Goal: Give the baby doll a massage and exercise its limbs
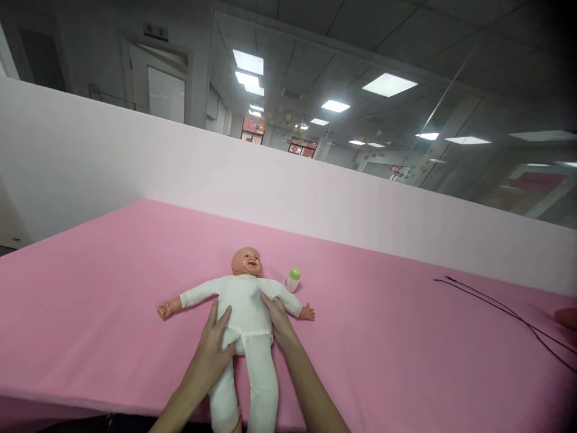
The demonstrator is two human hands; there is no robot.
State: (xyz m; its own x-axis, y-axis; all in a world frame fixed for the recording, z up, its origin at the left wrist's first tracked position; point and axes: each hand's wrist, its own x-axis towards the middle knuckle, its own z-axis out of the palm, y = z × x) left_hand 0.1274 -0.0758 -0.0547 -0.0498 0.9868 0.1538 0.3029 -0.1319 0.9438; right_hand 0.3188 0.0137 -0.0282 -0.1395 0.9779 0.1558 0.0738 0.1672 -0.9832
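Looking down from the head-worn camera, a vinyl baby doll (246,300) is seen laid on its back on a pink-covered table (112,313), its head toward 12 o'clock and its legs running off toward 6 o'clock; the arms are spread toward 3 and 9 o'clock. A white cloth top (246,313) is already on the torso and sleeves both arms, with only the small hands left bare; white cloth trousers (260,385) are on both legs, and the lower ends are cut off by the frame. At the waist, the hem of the top sits bunched and uneven over the trousers; no fastening can be made out.

The left hand (211,352) is pressed to the doll's side at about 7 o'clock from the chest, fingers spread and unclenched on the cloth; the right hand (278,319) is set against the opposite side, its fingers curled at the top's edge, though whether cloth is being pinched cannot be told. A small plastic bottle (293,279) with a green cap stands at about 1 o'clock, just clear of the doll; a thin black cable (509,316) lies well off at 3 o'clock; a white partition (135,156) rises behind.
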